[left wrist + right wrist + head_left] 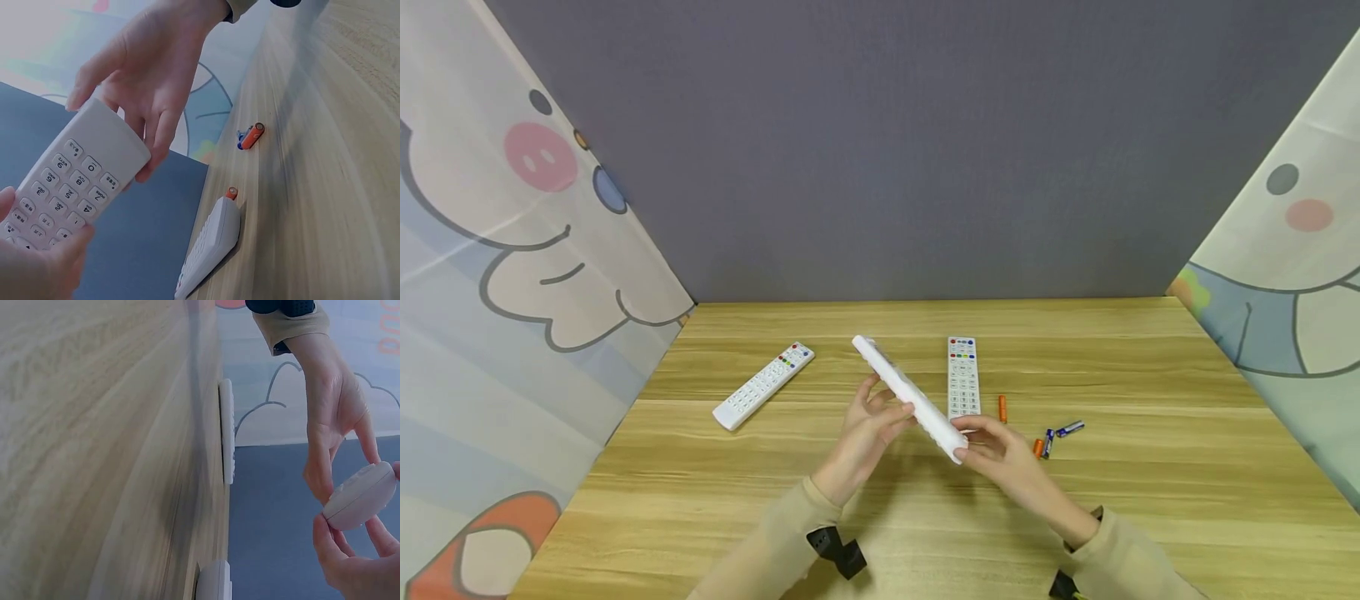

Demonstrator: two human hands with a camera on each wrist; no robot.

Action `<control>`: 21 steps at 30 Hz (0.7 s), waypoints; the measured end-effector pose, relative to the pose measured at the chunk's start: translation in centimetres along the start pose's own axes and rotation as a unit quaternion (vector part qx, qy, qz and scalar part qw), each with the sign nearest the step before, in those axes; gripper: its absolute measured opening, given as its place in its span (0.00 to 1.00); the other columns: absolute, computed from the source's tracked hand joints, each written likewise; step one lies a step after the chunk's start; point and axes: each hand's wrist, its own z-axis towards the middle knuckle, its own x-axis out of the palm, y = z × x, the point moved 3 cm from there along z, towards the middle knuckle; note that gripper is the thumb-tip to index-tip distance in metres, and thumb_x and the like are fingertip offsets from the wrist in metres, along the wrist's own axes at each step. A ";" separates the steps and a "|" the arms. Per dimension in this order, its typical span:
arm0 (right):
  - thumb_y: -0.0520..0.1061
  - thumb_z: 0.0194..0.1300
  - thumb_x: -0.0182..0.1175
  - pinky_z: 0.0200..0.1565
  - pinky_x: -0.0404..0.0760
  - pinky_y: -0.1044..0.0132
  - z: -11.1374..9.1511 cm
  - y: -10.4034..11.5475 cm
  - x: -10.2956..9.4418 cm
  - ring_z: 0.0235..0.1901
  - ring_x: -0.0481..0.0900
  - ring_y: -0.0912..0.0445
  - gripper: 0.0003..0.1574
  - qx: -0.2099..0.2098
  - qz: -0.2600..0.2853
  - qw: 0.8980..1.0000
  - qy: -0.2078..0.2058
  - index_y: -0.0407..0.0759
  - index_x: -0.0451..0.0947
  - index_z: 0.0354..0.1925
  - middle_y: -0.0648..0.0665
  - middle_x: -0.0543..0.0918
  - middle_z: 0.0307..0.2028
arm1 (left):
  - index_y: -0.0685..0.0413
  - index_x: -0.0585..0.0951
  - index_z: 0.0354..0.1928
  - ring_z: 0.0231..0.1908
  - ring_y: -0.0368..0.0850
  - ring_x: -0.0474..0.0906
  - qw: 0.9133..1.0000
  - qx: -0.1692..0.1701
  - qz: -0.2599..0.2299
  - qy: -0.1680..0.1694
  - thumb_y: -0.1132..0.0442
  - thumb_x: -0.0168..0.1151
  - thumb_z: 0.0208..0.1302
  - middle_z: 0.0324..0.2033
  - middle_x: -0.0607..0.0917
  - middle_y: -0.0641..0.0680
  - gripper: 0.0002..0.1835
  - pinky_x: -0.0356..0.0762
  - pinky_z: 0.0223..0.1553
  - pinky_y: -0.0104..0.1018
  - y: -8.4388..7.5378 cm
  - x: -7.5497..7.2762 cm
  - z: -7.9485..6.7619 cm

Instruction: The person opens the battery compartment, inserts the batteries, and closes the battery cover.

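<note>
A white remote control (910,400) is held up above the table, tilted, with its narrow edge towards the head camera. My left hand (871,433) grips it around the middle, thumb on one side and fingers on the other. At the lower end, my right hand (1011,467) pinches it between thumb and fingers. Its number buttons show in the left wrist view, where the remote's keypad (69,187) faces the camera. From the right wrist, only the remote's rounded end (362,499) is visible between both hands.
A second white remote (763,386) lies slanted at the left of the wooden table (647,467). Another remote (963,375) lies just behind my right hand. Right of it are an orange battery (1002,408) and several more, including a blue one (1070,428). A grey panel (880,150) stands behind.
</note>
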 end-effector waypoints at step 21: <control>0.37 0.52 0.63 0.45 0.76 0.71 -0.6 -0.1 -0.3 0.42 0.75 0.61 0.25 -0.001 -0.003 1.000 -0.007 0.33 0.70 0.49 0.36 0.74 0.47 | 0.62 0.52 0.62 0.45 0.47 0.72 1.000 0.021 -0.005 -0.004 0.75 0.50 0.57 0.48 0.69 0.58 0.32 0.69 0.53 0.46 -1.0 -0.4 -0.3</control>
